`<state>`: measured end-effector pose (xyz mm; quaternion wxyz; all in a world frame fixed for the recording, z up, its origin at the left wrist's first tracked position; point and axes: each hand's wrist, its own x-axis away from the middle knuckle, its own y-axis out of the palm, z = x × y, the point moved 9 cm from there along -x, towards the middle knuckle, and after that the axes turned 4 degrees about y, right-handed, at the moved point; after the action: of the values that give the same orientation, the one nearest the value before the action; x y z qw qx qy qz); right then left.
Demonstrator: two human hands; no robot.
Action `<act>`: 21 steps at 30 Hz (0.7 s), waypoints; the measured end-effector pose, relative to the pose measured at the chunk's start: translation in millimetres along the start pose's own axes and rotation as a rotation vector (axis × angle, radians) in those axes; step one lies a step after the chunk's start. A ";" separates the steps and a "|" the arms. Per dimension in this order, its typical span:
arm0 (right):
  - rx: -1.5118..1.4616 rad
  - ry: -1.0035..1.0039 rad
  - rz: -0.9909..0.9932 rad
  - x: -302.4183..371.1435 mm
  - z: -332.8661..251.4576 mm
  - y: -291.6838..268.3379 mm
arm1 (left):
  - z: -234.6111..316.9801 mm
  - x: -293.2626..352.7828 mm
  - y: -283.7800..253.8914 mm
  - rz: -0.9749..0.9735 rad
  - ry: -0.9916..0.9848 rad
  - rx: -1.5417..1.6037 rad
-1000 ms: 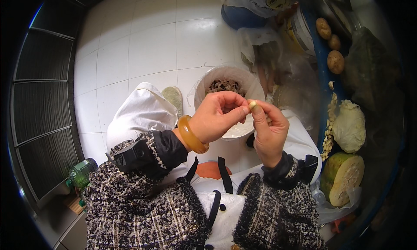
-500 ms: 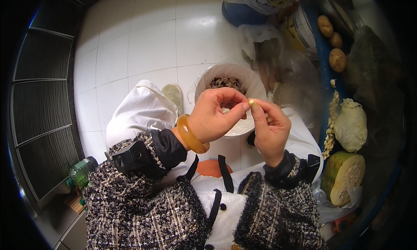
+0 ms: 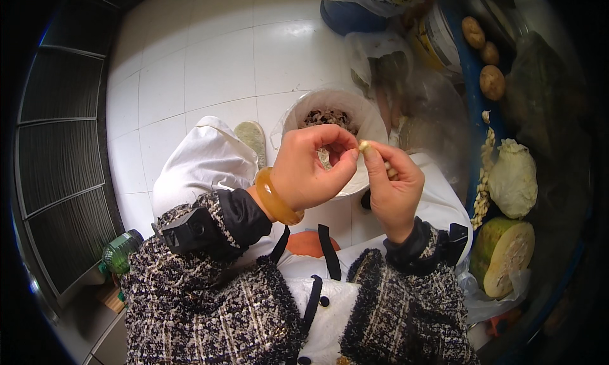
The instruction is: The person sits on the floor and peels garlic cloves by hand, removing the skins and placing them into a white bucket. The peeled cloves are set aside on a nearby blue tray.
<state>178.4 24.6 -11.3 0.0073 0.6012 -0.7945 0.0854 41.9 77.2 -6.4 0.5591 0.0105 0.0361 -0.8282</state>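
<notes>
Over a bin lined with a pale bag (image 3: 365,109), both hands work close together. My right hand (image 3: 394,190) pinches a small pale garlic clove (image 3: 363,146) between thumb and forefinger, and its curled fingers hold more pale cloves (image 3: 391,171). My left hand (image 3: 312,165), with an amber bangle (image 3: 276,197) at the wrist, is closed in a pinch beside that clove; whatever lies between its fingertips is too small to make out. Below the hands, dark dry scraps (image 3: 330,116) lie in the bin.
To the right, a line of garlic cloves (image 3: 484,181) lies beside a pale cabbage (image 3: 512,179), a cut melon-like gourd (image 3: 507,260) and several potatoes (image 3: 492,83). Filled plastic bags (image 3: 431,130) stand beyond the bin. A green plastic bottle (image 3: 122,251) is at left.
The left fingertips have drawn slightly left, away from the clove. The right hand still pinches the clove, now tilted a little upward.
</notes>
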 end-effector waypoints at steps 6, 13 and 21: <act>0.202 -0.165 0.013 1.0 -18.7 3.6 | 14.7 0.1 -2.9 0.009 0.109 -0.124; 0.181 -0.100 -0.007 -0.2 -11.4 3.1 | 12.4 0.0 -2.2 -0.041 0.083 -0.220; -0.422 0.377 -0.122 -0.3 29.7 12.1 | -0.3 1.4 -2.3 -0.030 -0.067 -0.096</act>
<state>169.6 23.7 -42.2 0.2849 0.6067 -0.7416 0.0279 39.3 76.8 -6.7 0.5474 -0.0444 0.0572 -0.8337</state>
